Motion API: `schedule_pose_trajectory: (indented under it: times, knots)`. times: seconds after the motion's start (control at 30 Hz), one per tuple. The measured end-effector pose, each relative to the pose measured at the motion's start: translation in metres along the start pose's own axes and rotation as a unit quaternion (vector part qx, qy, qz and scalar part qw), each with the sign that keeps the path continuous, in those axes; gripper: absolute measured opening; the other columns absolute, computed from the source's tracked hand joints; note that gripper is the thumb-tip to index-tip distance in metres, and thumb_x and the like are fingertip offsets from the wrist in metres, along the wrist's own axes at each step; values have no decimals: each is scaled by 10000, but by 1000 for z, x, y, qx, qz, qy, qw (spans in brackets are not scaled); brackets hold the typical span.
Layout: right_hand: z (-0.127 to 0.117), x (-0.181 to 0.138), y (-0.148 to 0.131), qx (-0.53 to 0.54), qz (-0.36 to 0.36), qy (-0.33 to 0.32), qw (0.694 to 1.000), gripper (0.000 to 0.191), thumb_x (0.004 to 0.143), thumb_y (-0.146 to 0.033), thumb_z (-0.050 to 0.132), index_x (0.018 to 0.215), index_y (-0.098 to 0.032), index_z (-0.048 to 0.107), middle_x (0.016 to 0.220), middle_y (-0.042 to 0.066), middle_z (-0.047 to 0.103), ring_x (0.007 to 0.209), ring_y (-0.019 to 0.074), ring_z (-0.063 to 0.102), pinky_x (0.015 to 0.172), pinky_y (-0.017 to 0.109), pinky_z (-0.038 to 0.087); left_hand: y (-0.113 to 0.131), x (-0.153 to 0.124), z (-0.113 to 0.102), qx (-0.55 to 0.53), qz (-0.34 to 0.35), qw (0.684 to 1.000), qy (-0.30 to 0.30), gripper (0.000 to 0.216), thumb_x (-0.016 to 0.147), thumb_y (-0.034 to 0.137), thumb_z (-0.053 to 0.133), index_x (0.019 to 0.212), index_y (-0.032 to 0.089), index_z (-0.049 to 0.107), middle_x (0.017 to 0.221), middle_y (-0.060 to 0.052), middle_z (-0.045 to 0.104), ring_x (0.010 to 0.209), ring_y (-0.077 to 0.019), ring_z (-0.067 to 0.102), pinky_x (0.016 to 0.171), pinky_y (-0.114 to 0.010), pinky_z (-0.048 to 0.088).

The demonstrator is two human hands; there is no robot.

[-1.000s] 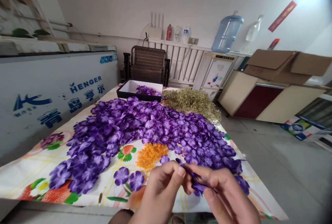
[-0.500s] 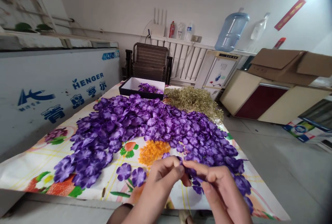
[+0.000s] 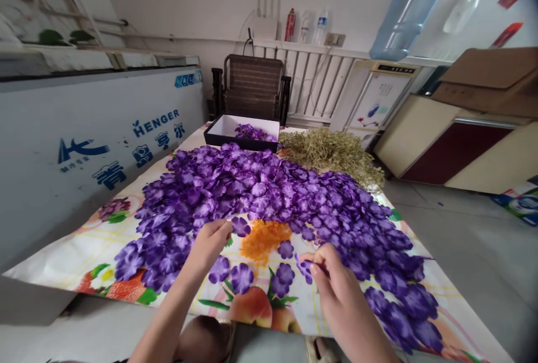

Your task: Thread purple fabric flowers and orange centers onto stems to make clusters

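My left hand (image 3: 213,238) is closed in a pinch at the edge of a purple artificial flower (image 3: 241,227), left of the orange pile. My right hand (image 3: 327,270) pinches another purple flower (image 3: 304,269) over the front of the table. Small orange flower centres (image 3: 264,240) lie heaped between the two hands. Several single purple flowers (image 3: 242,278) rest on the cloth in front of that heap. Behind the hands a wide mound of purple flowers (image 3: 260,175) curves across the table.
A black-rimmed box (image 3: 218,128) with purple pieces inside stands at the table's back, beside a bundle of dry greenish stems (image 3: 332,153). A fruit-printed cloth (image 3: 75,259) covers the table. A white freezer (image 3: 92,122) is at left, a chair (image 3: 254,85) behind.
My hands have moved apart from where they were together. The left went left and away from me, with a purple flower at its fingertips. The view has shifted slightly.
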State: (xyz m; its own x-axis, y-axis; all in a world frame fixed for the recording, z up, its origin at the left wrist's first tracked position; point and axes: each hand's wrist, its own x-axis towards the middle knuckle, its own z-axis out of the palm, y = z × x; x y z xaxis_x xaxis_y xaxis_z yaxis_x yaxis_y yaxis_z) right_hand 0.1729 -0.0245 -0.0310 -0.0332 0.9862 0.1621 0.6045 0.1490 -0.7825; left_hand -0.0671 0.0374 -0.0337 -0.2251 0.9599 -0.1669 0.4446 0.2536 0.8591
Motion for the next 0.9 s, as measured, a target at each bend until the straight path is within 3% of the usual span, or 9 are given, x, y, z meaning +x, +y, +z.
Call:
schedule_pose_trajectory:
  times: [0.13,0.23,0.37,0.43,0.5,0.57,0.7,0.8,0.9]
  knots:
    - [15,3,2,-135,5,-20,991,165,868,-138,297,803,-244,405,650,44,629,601,239,629,545,295,403,-14,6,-4,155,-56,986,-7,368,872,362,606,585,163,492,523,83,437,464,-89,419,526,-238,375]
    - [21,4,-2,-200,-1,-23,980,201,824,-67,310,824,-230,429,646,64,637,605,246,639,537,294,407,-10,-2,-7,225,-75,971,12,425,857,336,590,491,188,432,468,69,386,456,-119,398,548,-261,317]
    - [30,4,-9,-147,-26,-116,982,181,796,-74,390,762,-244,442,622,27,620,563,213,634,509,271,440,0,-9,-7,236,-31,971,25,487,838,357,510,431,218,283,437,32,312,438,-147,335,538,-283,174]
    - [32,6,-9,-98,-31,-102,989,165,795,-98,423,718,-241,452,742,51,653,728,234,671,625,301,495,4,-11,-2,217,1,976,13,453,841,353,479,460,220,272,457,34,296,447,-144,298,533,-286,152]
    - [31,8,-8,-32,-19,-54,998,147,818,-149,461,698,-231,484,937,83,671,972,264,644,805,354,492,10,-14,3,183,35,982,-18,412,857,349,441,492,223,299,483,39,290,468,-144,302,523,-276,166]
    - [26,11,-9,57,22,-36,997,124,847,-236,507,729,-222,542,1062,85,659,1074,265,600,896,367,452,19,-22,9,140,73,985,-68,377,890,370,383,544,218,379,524,35,336,510,-149,361,518,-255,223]
    - [14,15,-19,258,131,-81,954,212,841,-417,581,837,-209,623,863,40,672,859,224,632,776,317,470,36,-45,17,20,119,971,-207,354,927,433,356,712,195,507,652,23,454,612,-145,436,562,-226,331]
    - [9,15,-25,340,135,-95,926,262,808,-448,629,742,-196,601,695,-3,588,705,177,563,657,269,435,41,-56,20,-87,106,942,-306,234,916,390,451,816,192,523,717,24,468,657,-138,425,585,-219,335]
    - [11,15,-25,371,127,-110,913,327,814,-425,637,629,-195,496,617,-38,467,614,133,461,579,238,383,41,-58,23,-163,95,921,-341,197,914,352,486,808,187,503,717,30,446,664,-129,398,606,-221,334]
